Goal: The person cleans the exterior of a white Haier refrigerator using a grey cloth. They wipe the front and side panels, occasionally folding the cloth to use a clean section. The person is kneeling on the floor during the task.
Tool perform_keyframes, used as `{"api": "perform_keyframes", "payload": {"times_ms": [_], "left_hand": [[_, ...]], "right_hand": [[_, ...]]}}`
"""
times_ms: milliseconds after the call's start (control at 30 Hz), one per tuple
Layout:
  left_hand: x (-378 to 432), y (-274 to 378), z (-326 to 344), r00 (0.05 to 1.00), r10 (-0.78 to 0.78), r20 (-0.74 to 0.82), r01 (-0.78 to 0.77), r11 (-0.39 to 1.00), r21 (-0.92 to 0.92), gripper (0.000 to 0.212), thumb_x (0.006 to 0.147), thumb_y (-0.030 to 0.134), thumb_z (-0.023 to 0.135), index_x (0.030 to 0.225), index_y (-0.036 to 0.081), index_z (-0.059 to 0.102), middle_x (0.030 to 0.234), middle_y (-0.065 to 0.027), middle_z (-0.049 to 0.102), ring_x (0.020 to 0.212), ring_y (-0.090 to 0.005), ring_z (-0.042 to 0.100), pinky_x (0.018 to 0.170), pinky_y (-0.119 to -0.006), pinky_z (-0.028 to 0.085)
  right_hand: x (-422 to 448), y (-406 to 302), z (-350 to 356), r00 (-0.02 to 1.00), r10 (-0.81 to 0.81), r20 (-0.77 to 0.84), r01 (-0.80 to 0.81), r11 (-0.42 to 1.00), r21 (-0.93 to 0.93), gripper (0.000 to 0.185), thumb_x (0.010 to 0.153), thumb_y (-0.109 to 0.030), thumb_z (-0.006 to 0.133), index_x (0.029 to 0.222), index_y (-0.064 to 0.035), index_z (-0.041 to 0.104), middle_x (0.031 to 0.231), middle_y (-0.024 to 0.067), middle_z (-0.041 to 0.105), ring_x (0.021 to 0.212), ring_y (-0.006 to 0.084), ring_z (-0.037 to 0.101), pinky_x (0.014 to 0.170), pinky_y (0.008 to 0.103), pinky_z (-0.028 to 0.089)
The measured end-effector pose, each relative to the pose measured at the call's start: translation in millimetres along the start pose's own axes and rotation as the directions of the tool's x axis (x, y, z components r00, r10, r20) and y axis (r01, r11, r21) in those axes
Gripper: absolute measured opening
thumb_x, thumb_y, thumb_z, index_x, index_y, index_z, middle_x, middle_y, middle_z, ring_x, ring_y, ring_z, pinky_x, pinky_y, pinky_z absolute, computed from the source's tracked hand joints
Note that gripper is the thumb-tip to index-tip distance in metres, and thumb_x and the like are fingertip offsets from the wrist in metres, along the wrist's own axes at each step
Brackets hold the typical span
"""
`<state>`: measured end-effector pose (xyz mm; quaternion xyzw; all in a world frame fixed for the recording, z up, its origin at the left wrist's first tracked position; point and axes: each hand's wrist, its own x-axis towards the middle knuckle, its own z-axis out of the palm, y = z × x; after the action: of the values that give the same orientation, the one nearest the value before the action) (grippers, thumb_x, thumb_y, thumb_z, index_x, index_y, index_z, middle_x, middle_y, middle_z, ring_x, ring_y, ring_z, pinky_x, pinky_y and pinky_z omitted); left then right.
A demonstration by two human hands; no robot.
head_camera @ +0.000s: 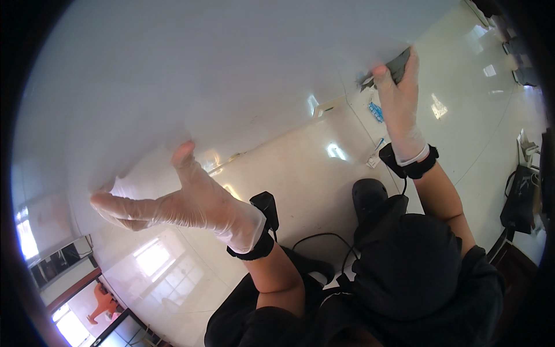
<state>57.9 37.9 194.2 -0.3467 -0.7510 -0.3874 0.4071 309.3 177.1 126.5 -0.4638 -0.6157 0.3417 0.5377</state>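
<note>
A large glossy pale panel or wall (208, 65) fills the upper left and mirrors the room. My left hand (195, 199), in a thin translucent glove, is spread with the thumb apart from the fingers. Its fingertips are at the panel's surface, though contact is hard to confirm, and nothing is held. Farther right, my right hand (401, 102), gloved the same way, grips a dark grey cloth (396, 67) between thumb and fingers beside the panel's right part. The cloth's far side is partly hidden by the hand. Each wrist wears a black strap with a small device.
Shiny floor tiles (295, 191) reflect bright light. A blue packet (376, 112) and a small white piece (373, 160) lie near my right forearm. A black cable (321, 235) loops by my shoes. A black bag (518, 199) stands at right; a framed screen (125, 332) is lower left.
</note>
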Motion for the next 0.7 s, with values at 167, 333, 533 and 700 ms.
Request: {"api": "perform_keyframes", "payload": {"times_ms": [167, 333, 533, 700], "left_hand": [[9, 12, 14, 0.995, 0.097, -0.018, -0.097, 0.995, 0.018, 0.113, 0.056, 0.047, 0.085, 0.147, 0.025, 0.021, 0.128, -0.0142, 0.032, 0.123, -0.0330, 0.032, 0.099, -0.053, 0.044], [10, 30, 32, 0.978, 0.203, -0.047, -0.207, 0.974, -0.090, 0.115, 0.057, 0.027, 0.089, 0.147, 0.018, 0.018, 0.120, -0.0101, 0.028, 0.111, -0.0288, 0.033, 0.088, -0.041, 0.048], [2, 68, 61, 0.991, 0.076, -0.107, -0.087, 0.990, -0.106, 0.122, 0.046, 0.014, 0.092, 0.144, 0.013, 0.019, 0.121, -0.0119, 0.025, 0.110, -0.0299, 0.033, 0.073, -0.033, 0.044], [3, 97, 86, 0.998, 0.060, 0.005, -0.060, 0.985, 0.164, 0.117, 0.057, 0.047, 0.086, 0.141, 0.005, 0.016, 0.120, -0.0185, 0.025, 0.112, -0.0327, 0.031, 0.070, -0.038, 0.039]], "right_hand": [[26, 11, 0, 0.999, -0.040, -0.004, 0.040, 0.996, -0.075, 0.073, 0.086, -0.049, 0.063, 0.138, -0.0053, 0.037, 0.121, 0.0155, 0.042, 0.101, 0.0237, 0.052, 0.086, 0.0336, 0.046], [47, 9, -7, 0.991, 0.085, 0.103, -0.087, 0.996, 0.013, 0.071, 0.090, -0.049, 0.058, 0.140, -0.0061, 0.034, 0.098, 0.0061, 0.059, 0.078, 0.0152, 0.057, 0.069, 0.0270, 0.047], [85, 4, 2, 0.985, 0.168, 0.042, -0.173, 0.969, 0.176, 0.054, 0.092, -0.037, 0.060, 0.134, -0.0097, 0.041, 0.071, 0.0011, 0.057, 0.049, 0.0078, 0.053, 0.039, 0.0208, 0.036], [126, 15, -4, 0.944, 0.278, 0.174, -0.319, 0.904, 0.284, 0.043, 0.092, -0.032, 0.061, 0.128, -0.0098, 0.050, 0.069, 0.0016, 0.057, 0.048, 0.0101, 0.052, 0.040, 0.0242, 0.038]]}}
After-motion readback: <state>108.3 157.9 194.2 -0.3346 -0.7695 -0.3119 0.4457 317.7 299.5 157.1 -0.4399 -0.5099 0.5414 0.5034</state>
